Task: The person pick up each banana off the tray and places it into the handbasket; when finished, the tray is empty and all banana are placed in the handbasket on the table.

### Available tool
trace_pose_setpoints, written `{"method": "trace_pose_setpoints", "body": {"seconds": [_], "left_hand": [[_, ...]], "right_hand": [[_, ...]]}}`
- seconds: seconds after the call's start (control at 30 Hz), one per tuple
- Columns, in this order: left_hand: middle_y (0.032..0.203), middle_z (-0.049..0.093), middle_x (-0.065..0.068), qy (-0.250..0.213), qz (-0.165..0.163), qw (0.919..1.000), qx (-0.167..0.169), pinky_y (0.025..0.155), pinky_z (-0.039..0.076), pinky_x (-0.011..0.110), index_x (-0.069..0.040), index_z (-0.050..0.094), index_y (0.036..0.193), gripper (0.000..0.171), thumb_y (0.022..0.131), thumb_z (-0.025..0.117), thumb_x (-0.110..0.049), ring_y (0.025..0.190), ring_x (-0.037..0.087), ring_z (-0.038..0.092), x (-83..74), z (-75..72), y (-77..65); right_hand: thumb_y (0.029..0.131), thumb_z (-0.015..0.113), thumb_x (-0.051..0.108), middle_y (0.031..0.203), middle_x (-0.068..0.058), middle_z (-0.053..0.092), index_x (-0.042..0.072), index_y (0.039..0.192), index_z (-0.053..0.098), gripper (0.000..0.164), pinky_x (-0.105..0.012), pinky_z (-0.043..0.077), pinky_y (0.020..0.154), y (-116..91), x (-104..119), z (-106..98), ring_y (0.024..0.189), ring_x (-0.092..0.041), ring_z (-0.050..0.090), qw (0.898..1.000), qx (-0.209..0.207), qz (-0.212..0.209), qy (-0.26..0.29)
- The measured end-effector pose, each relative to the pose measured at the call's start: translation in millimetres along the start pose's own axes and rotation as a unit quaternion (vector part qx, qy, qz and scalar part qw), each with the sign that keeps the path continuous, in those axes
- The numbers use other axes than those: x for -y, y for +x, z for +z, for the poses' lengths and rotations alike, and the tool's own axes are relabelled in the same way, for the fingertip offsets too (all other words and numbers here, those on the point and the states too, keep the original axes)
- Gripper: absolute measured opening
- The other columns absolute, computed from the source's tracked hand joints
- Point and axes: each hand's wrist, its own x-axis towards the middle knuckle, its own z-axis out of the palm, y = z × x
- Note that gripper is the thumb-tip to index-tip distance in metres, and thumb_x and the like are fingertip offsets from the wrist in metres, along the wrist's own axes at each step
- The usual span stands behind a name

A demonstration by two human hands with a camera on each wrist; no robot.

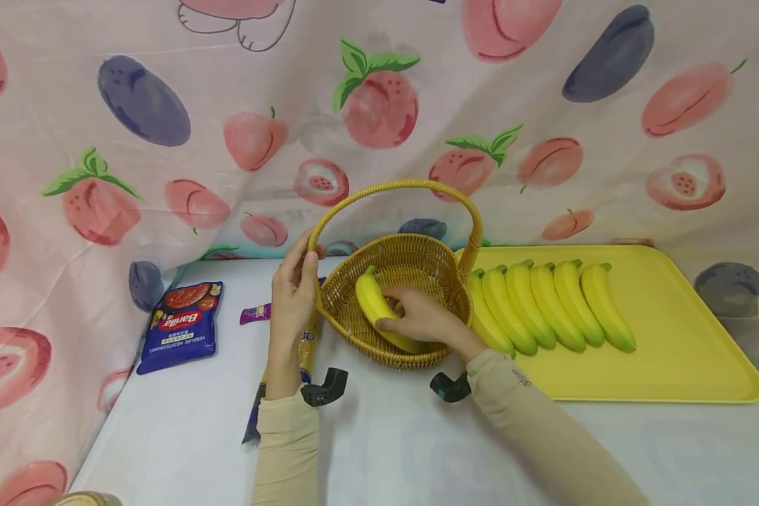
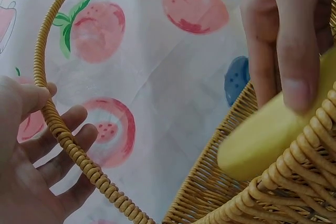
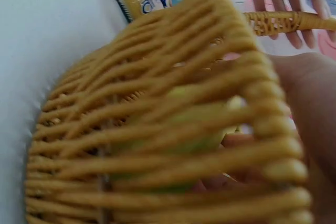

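A yellow wicker basket (image 1: pixel 411 247) with a tall arched handle (image 1: pixel 395 185) stands on the white table. At the handle's left side my left hand (image 1: pixel 293 284) holds on, thumb in front and fingers behind in the left wrist view. My right hand (image 1: pixel 420 314) reaches over the basket's right rim and grips a yellow banana (image 1: pixel 372 299) inside the basket. The banana (image 2: pixel 257 148) lies tilted between thumb and fingers. Through the weave, the right wrist view shows only a blurred part of it. More bananas (image 1: pixel 553 306) lie side by side on a yellow tray (image 1: pixel 683 330).
On the left lies a blue Barilla pouch (image 1: pixel 180 327) beside a small purple packet (image 1: pixel 255 313). A long blue-and-yellow package (image 1: pixel 306 344) is partly hidden by the left forearm. A jar lid (image 1: pixel 87 500) shows at the bottom left. Fruit-patterned cloth hangs behind the table.
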Motion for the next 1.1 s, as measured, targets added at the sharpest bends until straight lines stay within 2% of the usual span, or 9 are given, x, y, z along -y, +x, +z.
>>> {"method": "trace_pose_setpoints", "body": {"seconds": [0.17,0.3,0.53,0.7,0.97,1.1], "left_hand": [[0.118,0.058,0.023,-0.001,-0.005,1.0,0.0,0.077,0.041,0.015,-0.009,0.044,0.141,0.041,0.101,0.041,-0.013,0.113,0.028,0.055,0.7,0.0,-0.5],[0.117,0.058,0.022,-0.004,-0.002,1.0,0.0,0.077,0.041,0.015,-0.009,0.044,0.141,0.041,0.101,0.041,-0.013,0.111,0.025,0.055,2.5,-0.2,-0.6],[0.114,0.06,0.019,0.005,0.011,0.9999,-0.002,0.066,0.039,0.017,-0.009,0.045,0.141,0.04,0.101,0.041,-0.012,0.098,0.009,0.054,2.7,0.0,-0.5],[0.114,0.06,0.02,0.006,0.015,0.9999,-0.001,0.067,0.04,0.016,-0.008,0.045,0.14,0.04,0.101,0.041,-0.012,0.099,0.015,0.055,0.7,0.1,0.0],[0.113,0.061,0.02,0.009,0.014,0.9999,-0.003,0.067,0.039,0.016,-0.009,0.045,0.14,0.04,0.101,0.041,-0.012,0.096,0.004,0.054,0.6,0.5,0.0],[0.113,0.061,0.02,0.005,0.012,0.9999,-0.002,0.067,0.039,0.016,-0.009,0.045,0.14,0.04,0.101,0.041,-0.012,0.098,0.009,0.055,1.3,0.4,0.1]], "right_hand": [[0.083,0.07,0.034,0.088,-0.003,0.062,0.007,0.117,0.059,0.045,-0.023,0.044,0.064,7.7,1.9,9.4,0.07,-0.012,0.052,1.0,0.016,0.008,-0.005],[0.083,0.071,0.034,0.082,-0.001,0.06,0.008,0.112,0.061,0.041,-0.024,0.042,0.063,12.4,3.1,17.5,0.069,-0.012,0.05,0.999,0.035,0.017,-0.016],[0.083,0.071,0.031,0.09,-0.002,0.062,0.006,0.129,0.055,0.055,-0.026,0.046,0.072,16.9,3.7,28.6,0.078,-0.013,0.053,0.999,0.048,0.013,-0.014],[0.084,0.071,0.031,0.091,-0.001,0.06,0.005,0.132,0.053,0.057,-0.026,0.044,0.07,17.5,6.3,30.2,0.078,-0.013,0.052,0.999,0.045,0.012,-0.025],[0.086,0.067,0.035,0.098,-0.002,0.061,0.006,0.133,0.051,0.058,-0.028,0.046,0.075,14.9,8.3,28.0,0.083,-0.013,0.053,0.998,0.048,0.016,-0.028],[0.088,0.064,0.035,0.103,-0.003,0.062,0.007,0.135,0.05,0.056,-0.03,0.047,0.082,11.8,8.6,25.7,0.089,-0.014,0.055,0.998,0.049,0.022,-0.018]]}}
